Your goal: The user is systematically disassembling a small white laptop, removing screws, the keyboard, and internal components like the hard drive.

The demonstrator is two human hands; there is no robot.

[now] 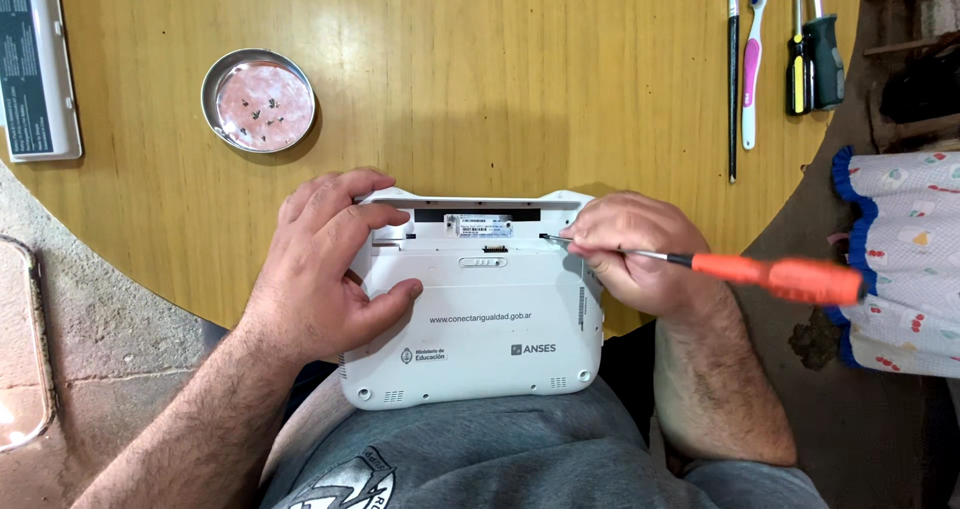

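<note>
Netbook (480,339) upside down, near edge hidden by my lap, left hand (325,264) flat on it, right hand (635,249) clamped on orange-handled screwdriver (720,266), tiny screws blurry in metal dish (212,84) beyond netbook.

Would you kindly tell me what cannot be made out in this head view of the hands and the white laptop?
- Screwdriver tip: too small, half hidden by the right hand, so what it touches on the white laptop is unclear.
- Laptop's left side: covered by the left hand.
- Bits in the round metal dish: too small to identify.
- Flat white part: cut off by the frame's left and top edges.
</note>
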